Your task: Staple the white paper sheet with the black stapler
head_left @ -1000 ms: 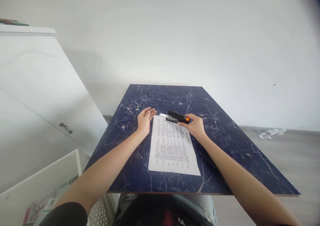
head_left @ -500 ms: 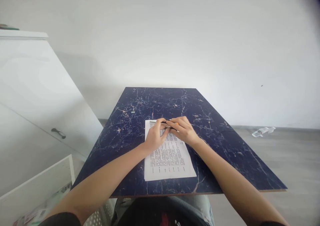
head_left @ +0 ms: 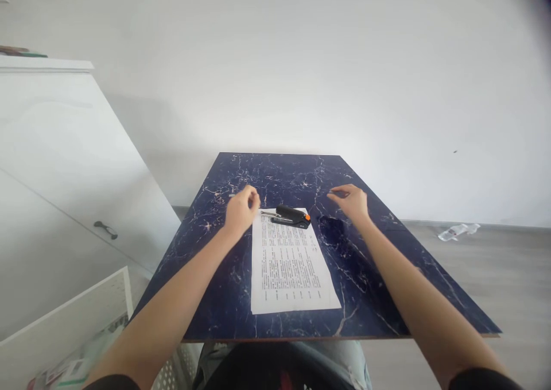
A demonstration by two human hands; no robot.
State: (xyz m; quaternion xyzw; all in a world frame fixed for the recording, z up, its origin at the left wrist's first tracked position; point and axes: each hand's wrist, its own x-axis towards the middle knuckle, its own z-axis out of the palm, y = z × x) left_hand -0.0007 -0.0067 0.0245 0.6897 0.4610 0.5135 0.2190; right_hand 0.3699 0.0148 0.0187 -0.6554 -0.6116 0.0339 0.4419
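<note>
A black stapler (head_left: 293, 216) with an orange end lies across the top of a printed sheet (head_left: 288, 269), its metal rail sticking out to the left. Nothing holds it. My left hand (head_left: 242, 209) is just left of the stapler, over the sheet's upper left corner, with fingers curled together. Whether anything is in them is hidden. Close behind that hand lies a small pale strip (head_left: 231, 195) on the table. To the right of the stapler, my right hand (head_left: 352, 202) is raised with thumb and fingertips pinched; anything between them is too small to name.
The dark blue marbled table (head_left: 206, 309) stands against a white wall. On the left are a white cabinet (head_left: 55, 166) with a dark handle and an open bin (head_left: 124, 298) with papers in it. A clear plastic item (head_left: 458, 231) lies on the floor at right.
Both hands were together around the stapler above the sheet. They have let go and moved apart, left and right, leaving it lying on the paper. The view has shifted slightly.
</note>
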